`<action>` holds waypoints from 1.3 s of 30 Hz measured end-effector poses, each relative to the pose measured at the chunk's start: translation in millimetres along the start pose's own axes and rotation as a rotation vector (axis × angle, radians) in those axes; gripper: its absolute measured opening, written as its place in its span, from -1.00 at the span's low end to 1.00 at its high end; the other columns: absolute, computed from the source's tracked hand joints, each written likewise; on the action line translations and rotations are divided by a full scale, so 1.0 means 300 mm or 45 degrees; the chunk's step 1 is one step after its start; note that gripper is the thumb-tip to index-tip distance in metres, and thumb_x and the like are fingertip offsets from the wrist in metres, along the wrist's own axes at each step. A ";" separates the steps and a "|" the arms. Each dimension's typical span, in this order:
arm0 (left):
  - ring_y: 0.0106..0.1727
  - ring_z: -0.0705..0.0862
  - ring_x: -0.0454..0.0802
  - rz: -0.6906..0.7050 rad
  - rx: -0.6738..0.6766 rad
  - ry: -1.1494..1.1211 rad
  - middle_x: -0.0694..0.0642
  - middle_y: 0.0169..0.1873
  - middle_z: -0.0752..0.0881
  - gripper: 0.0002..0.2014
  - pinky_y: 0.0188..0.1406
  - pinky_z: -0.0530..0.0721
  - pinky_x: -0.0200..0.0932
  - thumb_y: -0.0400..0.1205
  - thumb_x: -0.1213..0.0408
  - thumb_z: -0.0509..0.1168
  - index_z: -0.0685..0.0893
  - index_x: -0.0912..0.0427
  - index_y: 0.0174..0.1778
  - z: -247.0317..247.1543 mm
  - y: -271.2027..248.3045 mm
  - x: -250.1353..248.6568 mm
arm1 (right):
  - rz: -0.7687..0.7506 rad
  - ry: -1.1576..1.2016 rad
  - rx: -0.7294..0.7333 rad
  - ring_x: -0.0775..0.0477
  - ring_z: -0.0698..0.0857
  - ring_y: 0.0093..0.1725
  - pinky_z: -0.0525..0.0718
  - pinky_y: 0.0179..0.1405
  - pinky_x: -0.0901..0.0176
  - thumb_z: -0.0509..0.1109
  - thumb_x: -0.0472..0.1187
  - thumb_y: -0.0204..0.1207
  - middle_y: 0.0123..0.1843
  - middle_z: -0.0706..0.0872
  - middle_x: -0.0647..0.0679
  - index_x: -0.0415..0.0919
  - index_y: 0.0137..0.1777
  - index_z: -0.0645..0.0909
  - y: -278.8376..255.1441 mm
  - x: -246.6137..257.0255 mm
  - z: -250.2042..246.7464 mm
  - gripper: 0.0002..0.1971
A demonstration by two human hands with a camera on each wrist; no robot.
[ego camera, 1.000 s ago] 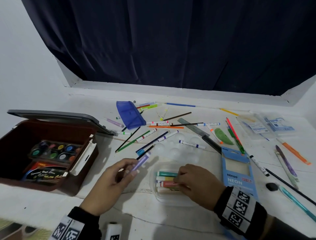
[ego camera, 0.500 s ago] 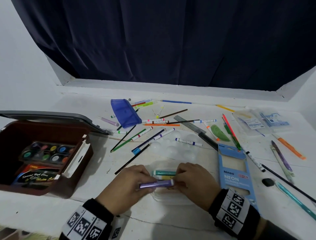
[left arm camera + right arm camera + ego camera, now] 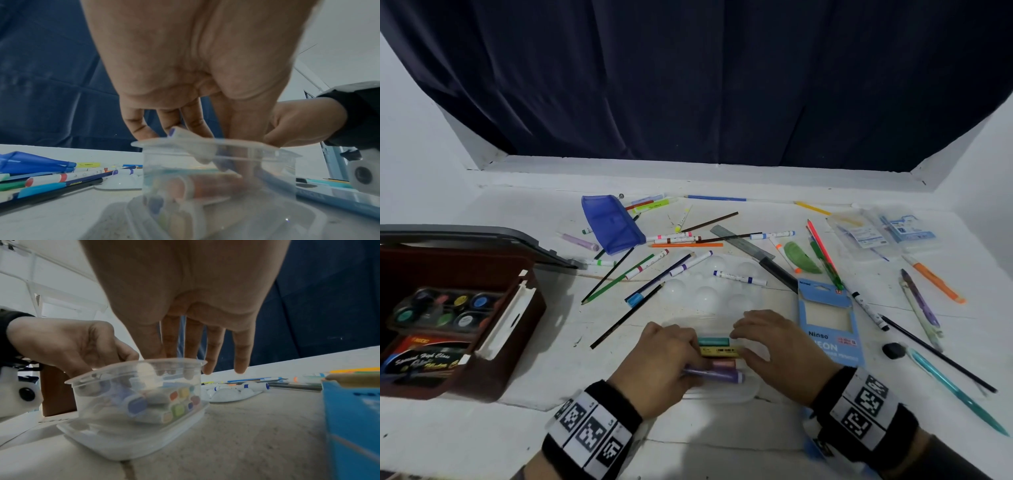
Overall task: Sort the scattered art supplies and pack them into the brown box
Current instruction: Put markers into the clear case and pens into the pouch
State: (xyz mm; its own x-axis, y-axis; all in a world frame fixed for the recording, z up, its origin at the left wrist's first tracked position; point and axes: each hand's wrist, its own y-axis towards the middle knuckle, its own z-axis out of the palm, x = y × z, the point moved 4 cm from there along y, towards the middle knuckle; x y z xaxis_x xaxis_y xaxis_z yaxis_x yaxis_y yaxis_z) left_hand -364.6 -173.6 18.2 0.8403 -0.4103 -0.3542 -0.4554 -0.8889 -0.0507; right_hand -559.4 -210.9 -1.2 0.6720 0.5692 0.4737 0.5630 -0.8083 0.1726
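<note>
Clear tub (image 3: 751, 394): near centre of the white table (image 3: 722, 445), between both hands; holds short chunky markers stacked in rows, coloured ends facing right.

Purple marker (image 3: 717, 376): lies across the near edge of the tub, gripped by the left hand (image 3: 657, 366), fingers curled round its left end.

Right hand (image 3: 774, 346): over the tub's right side, fingers fairly straight and pointing down at the markers, grasping nothing; whether the tips touch the markers cannot be told.

Brown box (image 3: 517, 342): at the left, lid open, well apart from the tub; already holds a paint set (image 3: 445, 308) and a dark packet (image 3: 424, 363).

Loose stock: pens and pencils (image 3: 681, 263) scattered on the far side; blue pouch (image 3: 609, 222); blue carton (image 3: 828, 325) just right of the tub.

Step in hand, by judgement: sorting, seating the purple marker among its fellows. The next move calls for laying it flat in line with the rows and letting go. Packing into the box is not yet done for most items.
</note>
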 end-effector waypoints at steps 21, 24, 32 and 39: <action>-0.02 0.57 -0.17 -0.138 -0.086 0.038 -0.19 -0.17 0.55 -0.77 0.01 0.25 -0.08 0.52 -0.10 0.46 0.69 -0.17 0.03 0.029 0.027 -0.019 | -0.010 0.156 0.076 0.09 0.70 0.05 0.63 0.16 0.13 0.42 -0.08 0.52 0.07 0.79 0.10 -0.07 0.11 0.76 0.029 -0.032 0.006 -0.79; -0.07 0.58 -0.15 -0.146 -0.090 0.073 -0.19 -0.19 0.56 -0.76 -0.02 0.24 -0.09 0.50 -0.12 0.47 0.68 -0.14 -0.01 0.024 0.036 -0.022 | 0.004 0.140 0.118 0.13 0.66 0.11 0.58 0.22 0.15 0.50 -0.02 0.49 0.14 0.76 0.12 -0.02 0.19 0.73 0.032 -0.030 -0.002 -0.71; -0.14 0.62 -0.13 -0.099 -0.112 0.089 -0.19 -0.27 0.56 -0.70 -0.06 0.23 -0.08 0.40 -0.20 0.50 0.71 -0.12 -0.12 0.028 0.047 -0.003 | 0.025 0.147 0.250 0.08 0.70 0.06 0.61 0.17 0.09 0.62 -0.06 0.28 0.07 0.78 0.07 -0.02 0.09 0.78 0.040 0.009 -0.035 -0.66; -0.27 0.66 -0.16 0.016 -0.198 -0.076 -0.17 -0.30 0.72 -0.67 -0.16 0.64 -0.03 0.37 -0.28 0.42 0.83 -0.11 -0.21 0.031 0.034 0.044 | 0.044 -0.073 0.380 0.12 0.56 0.31 0.35 0.27 0.30 0.52 0.01 0.48 0.37 0.65 0.10 0.11 0.15 0.79 0.059 0.036 -0.041 -0.75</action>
State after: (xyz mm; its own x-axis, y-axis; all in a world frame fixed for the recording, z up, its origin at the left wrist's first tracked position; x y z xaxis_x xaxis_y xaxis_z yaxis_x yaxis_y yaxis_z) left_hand -361.1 -186.1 4.3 0.8139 -0.4128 -0.4088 -0.4107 -0.9065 0.0977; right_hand -548.2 -220.9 17.7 0.7145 0.5567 0.4238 0.6501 -0.7521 -0.1080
